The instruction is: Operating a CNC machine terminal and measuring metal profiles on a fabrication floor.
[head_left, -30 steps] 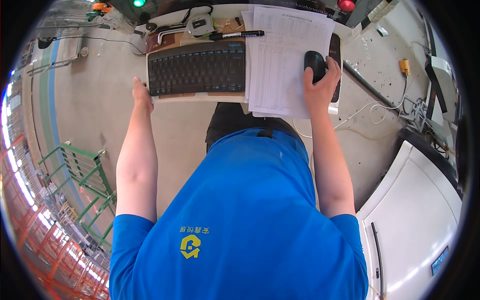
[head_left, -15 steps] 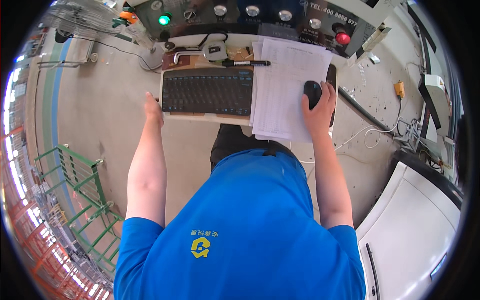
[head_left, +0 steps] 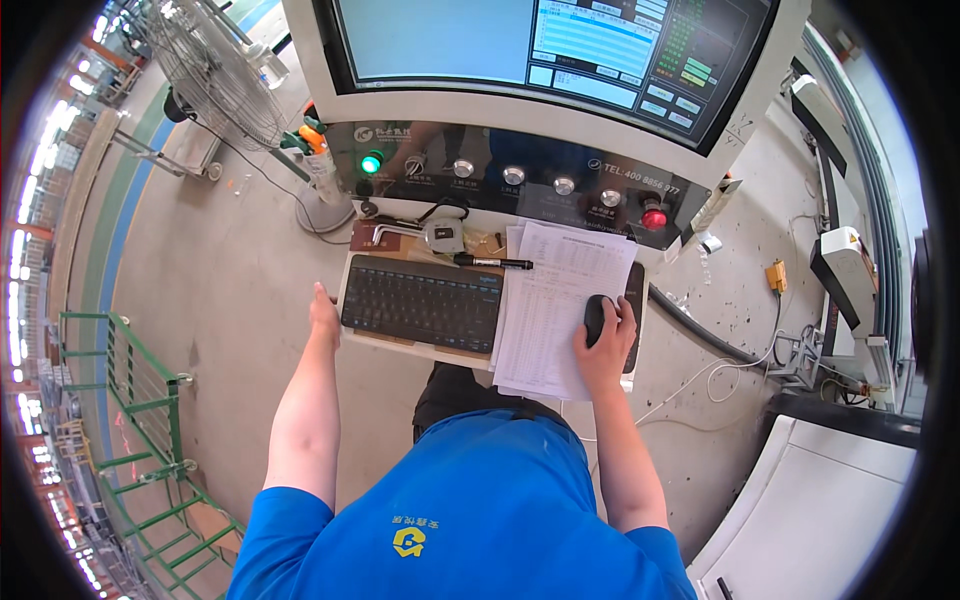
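My right hand (head_left: 608,345) is closed over a black computer mouse (head_left: 596,320), which rests on a stack of printed sheets (head_left: 545,300). At the left edge of the pale keyboard tray (head_left: 420,348), my left hand (head_left: 324,314) grips the side, with some of its fingers hidden. A black keyboard (head_left: 420,302) fills the left half of the tray. Behind it lie a tape measure (head_left: 443,236), a bent hex key (head_left: 395,232) and a black marker pen (head_left: 493,262).
Above the tray stands a button panel (head_left: 480,172) with a green light and a red button, under a lit screen (head_left: 450,45). A fan (head_left: 215,75) stands at the far left, a green metal rack (head_left: 145,400) nearer. White machine housing (head_left: 800,500) is at the right.
The view has tilted up, so the screen now shows and the tray sits lower in the picture. Both hands keep their places, the right still on the mouse.
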{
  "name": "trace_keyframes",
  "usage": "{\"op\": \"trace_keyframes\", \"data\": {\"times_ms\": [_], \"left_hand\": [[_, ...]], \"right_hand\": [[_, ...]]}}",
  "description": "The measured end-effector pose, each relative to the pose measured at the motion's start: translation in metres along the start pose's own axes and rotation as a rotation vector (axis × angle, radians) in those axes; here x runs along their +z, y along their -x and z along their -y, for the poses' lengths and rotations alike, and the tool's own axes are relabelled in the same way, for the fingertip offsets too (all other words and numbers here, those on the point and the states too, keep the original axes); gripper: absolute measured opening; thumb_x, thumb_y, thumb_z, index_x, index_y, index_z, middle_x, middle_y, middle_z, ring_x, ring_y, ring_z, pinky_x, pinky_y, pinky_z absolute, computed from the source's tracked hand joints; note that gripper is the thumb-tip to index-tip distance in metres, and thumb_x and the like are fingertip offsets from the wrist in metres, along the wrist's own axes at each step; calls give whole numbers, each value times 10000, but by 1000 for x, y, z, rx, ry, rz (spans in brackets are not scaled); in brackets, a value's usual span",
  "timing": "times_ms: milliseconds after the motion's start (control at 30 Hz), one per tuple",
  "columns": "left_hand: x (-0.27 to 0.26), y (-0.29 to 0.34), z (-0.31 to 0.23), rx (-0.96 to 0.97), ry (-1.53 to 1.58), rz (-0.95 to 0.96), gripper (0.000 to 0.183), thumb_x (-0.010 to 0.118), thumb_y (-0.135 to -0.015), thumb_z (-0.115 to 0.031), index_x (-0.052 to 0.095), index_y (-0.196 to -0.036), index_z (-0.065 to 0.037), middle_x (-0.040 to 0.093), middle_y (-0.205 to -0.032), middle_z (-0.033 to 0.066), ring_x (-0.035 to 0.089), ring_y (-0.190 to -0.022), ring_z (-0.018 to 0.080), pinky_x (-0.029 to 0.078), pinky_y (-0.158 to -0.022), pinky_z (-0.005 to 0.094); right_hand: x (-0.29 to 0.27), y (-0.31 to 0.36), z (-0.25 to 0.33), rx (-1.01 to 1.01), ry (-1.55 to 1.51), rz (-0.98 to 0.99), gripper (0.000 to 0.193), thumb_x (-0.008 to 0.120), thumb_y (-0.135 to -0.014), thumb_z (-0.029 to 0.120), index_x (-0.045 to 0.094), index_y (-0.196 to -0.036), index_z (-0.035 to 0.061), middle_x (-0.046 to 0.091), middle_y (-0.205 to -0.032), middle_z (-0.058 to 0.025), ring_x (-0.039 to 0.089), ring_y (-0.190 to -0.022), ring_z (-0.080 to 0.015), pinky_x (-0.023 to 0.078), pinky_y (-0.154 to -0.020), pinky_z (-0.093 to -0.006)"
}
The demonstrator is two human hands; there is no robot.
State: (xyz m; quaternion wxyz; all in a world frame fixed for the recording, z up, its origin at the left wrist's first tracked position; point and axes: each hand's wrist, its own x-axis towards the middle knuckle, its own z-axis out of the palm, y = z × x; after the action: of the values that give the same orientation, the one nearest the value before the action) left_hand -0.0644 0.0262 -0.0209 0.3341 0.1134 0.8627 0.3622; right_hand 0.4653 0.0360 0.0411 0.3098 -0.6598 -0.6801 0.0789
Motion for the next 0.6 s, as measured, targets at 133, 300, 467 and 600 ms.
{"op": "trace_keyframes", "data": {"times_ms": [133,300,467,600], "left_hand": [[4,2,-7,-15,-21,-7,841,344,-1045,-687,699,-1206,59,683,-1277,224,607,-1238,309,438,-1078,422],[-2,-14,11,-19,-8,38,851,333,-1041,-703,696,-1217,46,664,-1322,221,583,-1265,311,421,-1093,438],[-1,-30,21,-17,-31,80,882,327,-1038,-714,668,-1261,68,639,-1368,224,559,-1296,322,407,-1110,441],[-2,-43,36,26,65,37,910,329,-1044,-706,585,-1369,105,591,-1439,227,519,-1343,313,383,-1137,451]], "right_hand": [[-1,-5,2,-43,23,-9,635,738,-810,157,558,-1414,84,437,-1503,-252,469,-1328,-448,387,-1118,-541],[-4,0,5,-46,19,4,614,737,-813,156,578,-1402,87,433,-1504,-262,458,-1322,-457,388,-1117,-546],[-2,5,1,-70,43,-23,581,736,-809,145,605,-1373,97,458,-1465,-268,484,-1284,-470,408,-1102,-551],[3,1,-1,-76,24,-33,558,737,-824,145,602,-1365,112,481,-1453,-247,484,-1329,-450,405,-1128,-533]]}}
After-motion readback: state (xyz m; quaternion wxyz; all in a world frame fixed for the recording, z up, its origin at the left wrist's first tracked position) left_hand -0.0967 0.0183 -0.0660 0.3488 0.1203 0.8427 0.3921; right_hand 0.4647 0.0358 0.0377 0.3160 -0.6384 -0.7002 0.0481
